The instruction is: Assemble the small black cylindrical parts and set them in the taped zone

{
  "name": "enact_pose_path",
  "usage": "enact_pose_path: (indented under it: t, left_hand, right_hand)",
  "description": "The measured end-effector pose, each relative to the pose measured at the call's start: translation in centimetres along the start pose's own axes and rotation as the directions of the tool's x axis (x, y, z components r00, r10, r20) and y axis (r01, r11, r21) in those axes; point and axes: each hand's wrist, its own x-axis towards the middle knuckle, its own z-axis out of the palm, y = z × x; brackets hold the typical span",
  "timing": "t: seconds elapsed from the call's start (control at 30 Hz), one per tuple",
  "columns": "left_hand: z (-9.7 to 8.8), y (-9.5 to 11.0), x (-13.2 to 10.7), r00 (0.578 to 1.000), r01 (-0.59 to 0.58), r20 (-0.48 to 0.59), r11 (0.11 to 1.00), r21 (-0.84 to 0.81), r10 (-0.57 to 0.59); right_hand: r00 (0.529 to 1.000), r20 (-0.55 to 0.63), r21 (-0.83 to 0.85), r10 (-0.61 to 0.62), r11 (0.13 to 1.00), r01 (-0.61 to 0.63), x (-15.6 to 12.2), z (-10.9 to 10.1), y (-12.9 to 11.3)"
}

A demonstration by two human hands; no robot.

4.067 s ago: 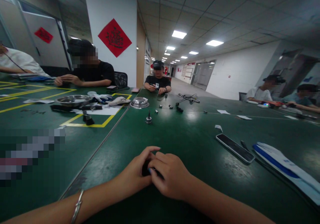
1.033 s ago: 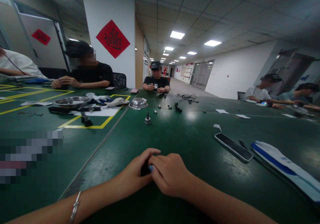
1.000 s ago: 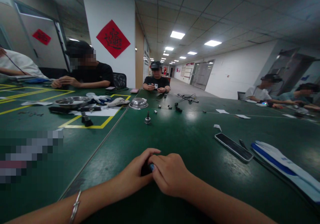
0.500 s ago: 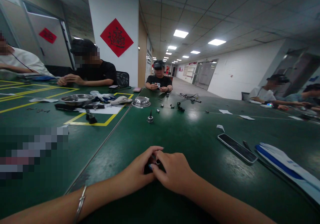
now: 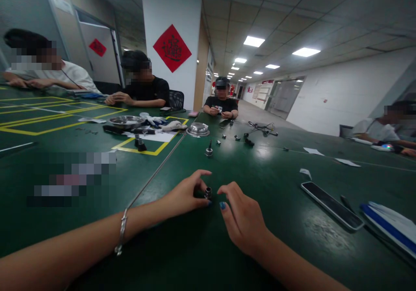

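Note:
A small silver metal cylinder with a hollow top (image 5: 208,192) is upright just above the green table. My left hand (image 5: 186,194) has its thumb at the cylinder's base and curled fingers behind it, while its index finger reaches out above, apart from it. How firmly it is gripped is partly hidden. Just to the right, my right hand (image 5: 242,219) holds nothing, its thumb and bent forefinger apart. Farther out on the table stands a metal part with a dark upright stem (image 5: 209,150).
A phone (image 5: 331,205) lies at right beside a blue-and-white packet (image 5: 390,228). Beyond my hands are an upturned metal bowl (image 5: 198,129), small dark fittings (image 5: 249,140), a cable (image 5: 263,127), gloves (image 5: 173,125) and a steel dish (image 5: 126,121). Several people sit around the table.
My right hand has come away from my left hand, and its fingers have parted. The metal cylinder, mostly hidden between the hands before, now shows by my left thumb. The view has turned left.

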Motion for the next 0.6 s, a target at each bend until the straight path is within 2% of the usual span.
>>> enact_pose_path:
  t: [0.17,0.3,0.43,0.6]
  left_hand:
    - [-4.4,-1.6,2.1,0.990,0.128,-0.089,0.963,0.235,-0.109]
    - [-7.9,-3.3,4.7,0.948,0.303,-0.221,0.867,0.396,-0.231]
    - [-11.8,-4.4,7.3,0.867,0.466,-0.425,0.726,0.505,-0.261]
    - [-16.4,-4.6,8.3,0.753,0.626,-0.621,0.529,0.572,-0.219]
  right_hand:
    - [0.996,0.091,0.020,-0.001,1.000,-0.001,-0.2,0.2,-0.3]
    - [0.993,0.112,0.041,-0.022,0.999,0.017,-0.1,0.2,-0.2]
    - [0.990,0.137,0.014,-0.032,0.999,0.031,0.0,-0.1,-0.1]
    - [0.983,0.173,-0.027,-0.067,0.997,0.073,0.2,-0.4,-0.1]
